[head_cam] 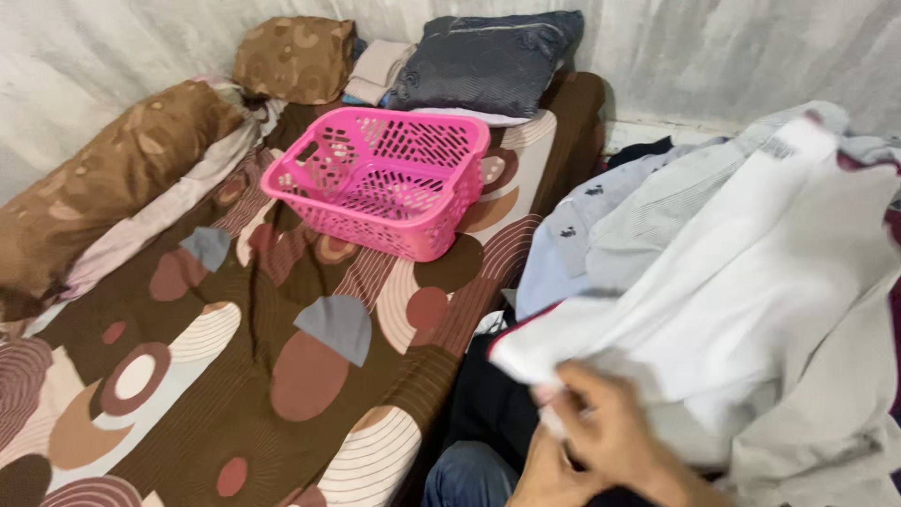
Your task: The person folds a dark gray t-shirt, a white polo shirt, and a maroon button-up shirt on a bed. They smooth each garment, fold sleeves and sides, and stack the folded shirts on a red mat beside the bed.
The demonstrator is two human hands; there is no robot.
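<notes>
**2 hands at a white garment beside the bed**

The right hand [610, 427] is closed on the edge of a white garment [751, 282], its fingers pinching the blurred fabric near the hem. The left hand [549, 474] sits just below and beside it, low in the view; it touches the same cloth, but whether it is clenched on it cannot be told. The garment spreads up and away to the right of the hands, lying on a heap of pale shirts [648, 207]. Dark clothing [488, 399] lies just to the left of the hands, with blue denim [465, 479] beneath it.

Further left and ahead of the hands stretches a bed [235, 376] covered in a brown patterned sheet. On it, well apart from the hands, stands a pink plastic basket [385, 178], tilted slightly. Beyond the basket rest a brown pillow [296, 56] and a dark blue pillow [488, 61]; a long brown bolster [103, 178] lies far left.
</notes>
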